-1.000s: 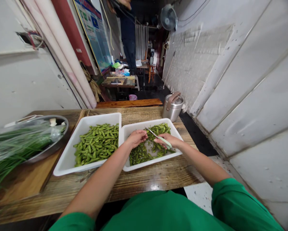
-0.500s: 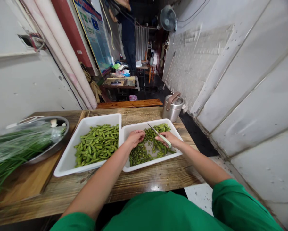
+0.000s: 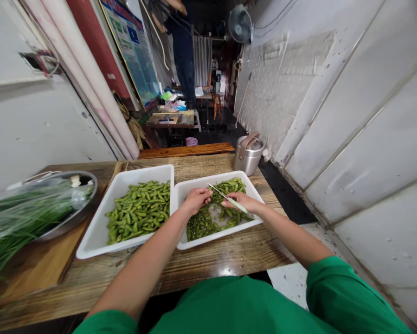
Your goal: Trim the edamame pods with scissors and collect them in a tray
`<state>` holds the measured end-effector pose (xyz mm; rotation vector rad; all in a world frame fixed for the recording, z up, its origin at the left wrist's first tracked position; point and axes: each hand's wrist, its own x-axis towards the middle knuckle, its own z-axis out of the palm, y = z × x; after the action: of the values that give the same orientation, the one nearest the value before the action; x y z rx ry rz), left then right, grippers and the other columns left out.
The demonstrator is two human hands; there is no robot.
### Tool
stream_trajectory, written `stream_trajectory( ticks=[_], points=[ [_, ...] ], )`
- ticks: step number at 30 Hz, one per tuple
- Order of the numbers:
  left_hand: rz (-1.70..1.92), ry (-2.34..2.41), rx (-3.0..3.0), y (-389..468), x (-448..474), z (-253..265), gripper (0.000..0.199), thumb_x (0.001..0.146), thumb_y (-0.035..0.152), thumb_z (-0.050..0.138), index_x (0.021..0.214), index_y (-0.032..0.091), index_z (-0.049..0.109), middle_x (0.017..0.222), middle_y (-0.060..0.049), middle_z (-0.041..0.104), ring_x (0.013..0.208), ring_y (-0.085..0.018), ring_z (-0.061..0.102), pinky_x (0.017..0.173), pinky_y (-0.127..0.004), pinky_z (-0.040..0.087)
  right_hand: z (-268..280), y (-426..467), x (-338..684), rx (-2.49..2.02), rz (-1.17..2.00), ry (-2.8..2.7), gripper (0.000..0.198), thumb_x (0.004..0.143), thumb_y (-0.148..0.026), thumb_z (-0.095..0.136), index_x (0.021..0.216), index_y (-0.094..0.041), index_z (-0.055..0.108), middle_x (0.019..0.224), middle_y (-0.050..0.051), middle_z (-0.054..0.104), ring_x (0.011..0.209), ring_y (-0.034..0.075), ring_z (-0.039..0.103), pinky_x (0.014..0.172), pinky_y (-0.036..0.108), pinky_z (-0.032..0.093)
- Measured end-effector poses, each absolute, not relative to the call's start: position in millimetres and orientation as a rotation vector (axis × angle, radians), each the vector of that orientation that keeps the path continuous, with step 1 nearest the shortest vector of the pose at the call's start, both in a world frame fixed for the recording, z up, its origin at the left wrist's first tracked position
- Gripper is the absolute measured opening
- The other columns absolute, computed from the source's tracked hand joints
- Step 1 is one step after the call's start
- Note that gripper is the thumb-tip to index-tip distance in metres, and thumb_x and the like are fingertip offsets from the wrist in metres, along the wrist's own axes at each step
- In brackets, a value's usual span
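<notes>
Over the right white tray (image 3: 184,242), my left hand (image 3: 197,200) is closed in a pinch on a green soybean pod, mostly hidden by the fingers. My right hand (image 3: 241,200) grips scissors by their pale green handle (image 3: 237,205). The scissors' blades point up and left, the tip close to my left fingertips. Beneath both hands lie soybean pods (image 3: 203,225) and small cut bits, with a patch of bare tray floor among them. The left white tray (image 3: 90,248) touches this one and holds a pile of whole green pods (image 3: 138,208).
A metal bowl (image 3: 94,188) with bagged green stalks (image 3: 23,215) rests on a wooden board (image 3: 51,264) at left. A lidded steel pail (image 3: 247,160) stands at the table's back right corner. Beyond are a bench (image 3: 187,150) and a standing person (image 3: 184,60).
The scissors have swung slightly left, their tip now nearer my left fingertips. My left hand stays in nearly the same place, still pinched. The view has shifted a little.
</notes>
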<state>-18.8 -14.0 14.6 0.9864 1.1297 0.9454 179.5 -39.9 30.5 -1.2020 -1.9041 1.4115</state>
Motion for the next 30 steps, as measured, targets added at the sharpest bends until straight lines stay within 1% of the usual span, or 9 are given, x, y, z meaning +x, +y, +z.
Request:
stream_trajectory(
  ticks=[7,12,14,16,18,20,23,27,30],
  points=[
    [0.887,1.113,1.101,-13.3,-18.5,7.0,0.030,0.054,0.034,0.072,0.068,0.011,0.060,0.046,0.003,0.050,0.041,-0.004,0.041,0.042,-0.016,0.030,31.1,-40.7,181.9,-1.325,1.426,-1.899,0.039,0.061,-0.052,0.062,0.066,-0.014,0.054,0.044,-0.005,0.039,0.036,0.006,0.033,0.034,0.019,0.024],
    [0.894,1.111,1.059,-14.5,-16.2,14.5,0.025,0.059,0.032,0.068,0.072,0.012,0.059,0.052,0.000,0.054,0.044,-0.006,0.047,0.044,-0.016,0.035,27.8,-37.1,183.1,-1.366,1.458,-1.752,0.040,0.061,-0.054,0.062,0.061,-0.017,0.047,0.043,-0.004,0.041,0.032,0.008,0.037,0.030,0.020,0.029],
    [0.895,1.141,0.970,-16.8,-13.8,20.1,0.022,0.060,0.027,0.067,0.074,0.013,0.058,0.058,-0.002,0.058,0.050,-0.008,0.053,0.048,-0.017,0.039,27.1,-34.3,183.1,-1.346,1.393,-1.640,0.040,0.063,-0.055,0.059,0.063,-0.017,0.046,0.043,-0.004,0.040,0.033,0.008,0.037,0.031,0.021,0.032],
    [0.802,1.157,0.901,-19.9,-10.3,24.8,0.016,0.060,0.025,0.064,0.070,0.014,0.057,0.064,-0.004,0.060,0.055,-0.011,0.057,0.050,-0.020,0.042,27.7,-32.7,182.9,-1.324,1.370,-1.585,0.039,0.065,-0.055,0.058,0.070,-0.017,0.047,0.046,-0.004,0.040,0.036,0.008,0.038,0.034,0.021,0.035],
    [0.655,1.182,0.947,-22.8,-5.3,26.4,0.012,0.060,0.024,0.062,0.062,0.014,0.056,0.060,-0.004,0.060,0.050,-0.011,0.055,0.046,-0.021,0.040,29.2,-32.7,182.0,-1.272,1.410,-1.633,0.038,0.066,-0.052,0.060,0.077,-0.018,0.049,0.051,-0.004,0.042,0.042,0.008,0.041,0.039,0.020,0.038],
    [0.557,1.239,1.128,-24.3,1.7,23.7,0.013,0.060,0.024,0.062,0.055,0.014,0.056,0.047,-0.002,0.054,0.040,-0.009,0.046,0.040,-0.020,0.034,30.7,-33.3,180.9,-1.199,1.442,-1.720,0.038,0.065,-0.048,0.062,0.084,-0.018,0.050,0.057,-0.004,0.045,0.047,0.008,0.043,0.044,0.020,0.039],
    [0.562,1.319,1.472,-23.0,16.7,12.9,0.013,0.055,0.024,0.066,0.050,0.016,0.058,0.037,0.003,0.046,0.035,-0.008,0.037,0.040,-0.020,0.028,31.0,-32.3,180.6,-1.205,1.314,-1.743,0.037,0.065,-0.046,0.062,0.086,-0.017,0.052,0.061,-0.003,0.048,0.048,0.007,0.041,0.045,0.019,0.037],
    [0.578,1.350,1.740,-17.7,41.0,-3.6,0.014,0.045,0.017,0.071,0.044,0.017,0.057,0.039,0.003,0.048,0.043,-0.010,0.044,0.046,-0.021,0.031,27.8,-27.8,184.3,-1.294,1.129,-1.679,0.035,0.067,-0.045,0.059,0.086,-0.016,0.056,0.060,-0.001,0.050,0.049,0.009,0.044,0.046,0.021,0.036],
    [0.609,1.352,1.844,-15.3,52.3,-10.5,0.014,0.047,0.011,0.068,0.044,0.017,0.056,0.044,0.001,0.051,0.048,-0.013,0.048,0.051,-0.022,0.033,24.7,-25.3,187.2,-1.303,1.123,-1.663,0.036,0.066,-0.044,0.060,0.089,-0.016,0.058,0.059,-0.001,0.051,0.050,0.011,0.045,0.046,0.022,0.036]
  ],
)
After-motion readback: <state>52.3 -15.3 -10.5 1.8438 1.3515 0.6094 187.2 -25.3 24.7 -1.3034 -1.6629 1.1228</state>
